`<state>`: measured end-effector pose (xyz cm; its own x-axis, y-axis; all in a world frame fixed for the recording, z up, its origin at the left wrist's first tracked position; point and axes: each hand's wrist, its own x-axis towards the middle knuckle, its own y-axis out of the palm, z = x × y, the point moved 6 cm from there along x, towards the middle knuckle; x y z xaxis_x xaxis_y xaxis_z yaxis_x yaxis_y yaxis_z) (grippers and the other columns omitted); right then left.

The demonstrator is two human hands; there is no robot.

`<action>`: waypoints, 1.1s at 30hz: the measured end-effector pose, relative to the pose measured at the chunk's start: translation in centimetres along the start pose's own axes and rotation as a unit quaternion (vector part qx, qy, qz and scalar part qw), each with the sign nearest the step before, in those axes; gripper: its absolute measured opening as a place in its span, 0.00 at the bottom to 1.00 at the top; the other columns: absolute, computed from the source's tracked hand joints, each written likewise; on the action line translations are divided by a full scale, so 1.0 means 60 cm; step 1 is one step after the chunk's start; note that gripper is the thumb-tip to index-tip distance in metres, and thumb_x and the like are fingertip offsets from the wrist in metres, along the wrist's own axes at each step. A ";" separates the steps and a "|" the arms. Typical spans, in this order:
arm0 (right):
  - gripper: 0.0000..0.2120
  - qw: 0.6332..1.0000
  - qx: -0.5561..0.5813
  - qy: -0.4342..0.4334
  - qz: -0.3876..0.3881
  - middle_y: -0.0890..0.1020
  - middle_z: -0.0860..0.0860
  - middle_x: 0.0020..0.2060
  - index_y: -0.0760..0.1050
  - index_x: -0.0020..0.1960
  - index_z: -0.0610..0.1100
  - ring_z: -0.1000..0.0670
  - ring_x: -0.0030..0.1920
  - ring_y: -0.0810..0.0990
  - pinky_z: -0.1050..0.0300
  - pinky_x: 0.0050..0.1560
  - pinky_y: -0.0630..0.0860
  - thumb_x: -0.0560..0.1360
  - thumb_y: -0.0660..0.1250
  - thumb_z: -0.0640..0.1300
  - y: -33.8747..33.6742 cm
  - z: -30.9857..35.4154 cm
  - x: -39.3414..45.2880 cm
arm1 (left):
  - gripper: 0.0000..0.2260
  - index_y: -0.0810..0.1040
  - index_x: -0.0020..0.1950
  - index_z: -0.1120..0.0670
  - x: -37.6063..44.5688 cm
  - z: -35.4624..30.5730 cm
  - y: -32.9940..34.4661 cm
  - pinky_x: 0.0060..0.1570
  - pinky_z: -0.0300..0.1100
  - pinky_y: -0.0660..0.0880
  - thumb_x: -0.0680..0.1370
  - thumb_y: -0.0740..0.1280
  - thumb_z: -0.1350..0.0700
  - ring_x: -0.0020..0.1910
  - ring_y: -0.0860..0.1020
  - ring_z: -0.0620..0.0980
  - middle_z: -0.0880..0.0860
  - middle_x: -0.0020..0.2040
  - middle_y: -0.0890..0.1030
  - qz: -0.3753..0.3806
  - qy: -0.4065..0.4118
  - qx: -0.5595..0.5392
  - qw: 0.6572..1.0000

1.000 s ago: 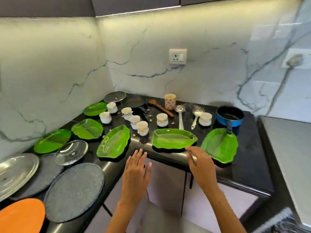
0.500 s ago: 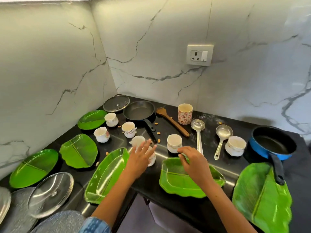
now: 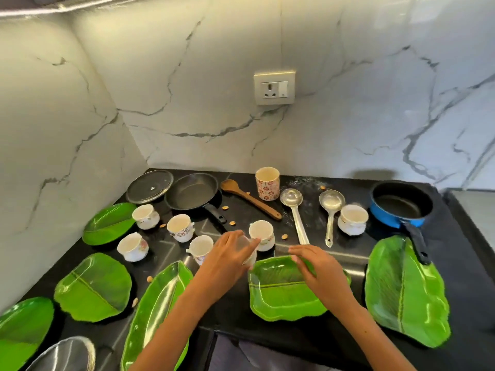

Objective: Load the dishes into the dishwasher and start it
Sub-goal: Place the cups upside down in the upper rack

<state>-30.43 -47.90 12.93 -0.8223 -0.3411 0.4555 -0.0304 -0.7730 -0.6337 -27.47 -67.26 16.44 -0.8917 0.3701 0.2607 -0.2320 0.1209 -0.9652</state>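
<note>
The black counter [image 3: 321, 341] is sitting in a marble corner, walls closing it off at the back and left, and its front edge is running just under your forearms. Barely any bare stone is showing: one small dark patch in front of the squarish leaf plate [image 3: 281, 293].

I'm placing everything off that plate. It's lying nearest the front edge, glossy green, empty. Right of it a long leaf platter [image 3: 404, 293] is lying with the blue saucepan [image 3: 401, 204] handle touching its back end; the pan looks empty. Left of it another long leaf dish [image 3: 158, 306] is hanging toward the front edge, and more green plates are trailing off left. Behind it, the black frying pan [image 3: 192, 192] and a glass lid [image 3: 150, 186] are sitting by the wall, both empty.

Your right hand [image 3: 318, 266] is resting on the plate's back rim, fingers curling over it. Your left hand [image 3: 227, 255] is wrapping around a pale cup [image 3: 247, 250] just off the plate's back-left corner, touching it. Another white cup [image 3: 262, 234] is standing right behind, empty. Two steel ladles [image 3: 294, 207] are lying behind the plate's right side.
</note>
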 end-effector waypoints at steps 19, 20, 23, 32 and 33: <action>0.30 0.916 -0.021 0.291 -0.274 0.77 0.57 0.59 0.69 0.65 0.48 0.59 0.57 0.77 0.64 0.55 0.74 0.68 0.73 0.56 -0.503 -0.061 -0.682 | 0.23 0.65 0.71 0.46 -0.006 -0.874 0.045 0.67 0.36 0.61 0.77 0.63 0.44 0.67 0.66 0.45 0.48 0.67 0.69 0.120 0.391 -0.392 0.824; 0.30 0.913 -0.028 0.304 -0.271 0.77 0.54 0.59 0.69 0.65 0.45 0.58 0.57 0.77 0.62 0.54 0.75 0.68 0.74 0.54 -0.523 -0.072 -0.728 | 0.25 0.65 0.72 0.46 -0.019 -0.918 0.065 0.68 0.37 0.61 0.77 0.64 0.43 0.69 0.65 0.43 0.47 0.69 0.68 0.142 0.384 -0.419 0.811; 0.29 0.903 -0.066 0.343 -0.251 0.75 0.53 0.60 0.67 0.65 0.46 0.58 0.57 0.76 0.64 0.54 0.74 0.68 0.75 0.52 -0.563 -0.115 -0.850 | 0.29 0.63 0.75 0.52 -0.048 -1.007 0.154 0.70 0.40 0.60 0.78 0.62 0.41 0.72 0.63 0.43 0.48 0.73 0.66 0.141 0.393 -0.391 0.820; 0.31 0.878 -0.161 0.418 -0.168 0.70 0.48 0.61 0.69 0.66 0.45 0.52 0.55 0.74 0.54 0.53 0.78 0.67 0.75 0.51 -0.535 -0.379 -1.014 | 0.28 0.58 0.75 0.54 -0.087 -1.059 0.562 0.70 0.53 0.52 0.82 0.42 0.39 0.72 0.64 0.59 0.58 0.75 0.62 0.178 0.406 -0.081 0.893; 0.31 0.880 -0.174 0.416 -0.154 0.70 0.48 0.61 0.68 0.67 0.46 0.51 0.54 0.74 0.53 0.53 0.78 0.67 0.75 0.50 -0.523 -0.408 -1.010 | 0.27 0.58 0.75 0.53 -0.085 -1.059 0.585 0.70 0.53 0.52 0.82 0.42 0.39 0.72 0.64 0.59 0.58 0.75 0.62 0.176 0.399 -0.080 0.896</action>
<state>6.46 10.13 -10.10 -0.8721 0.4756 0.1155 -0.3766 -0.5012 -0.7791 -6.36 -6.41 -17.35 -0.3212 0.9448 -0.0650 0.1241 -0.0261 -0.9919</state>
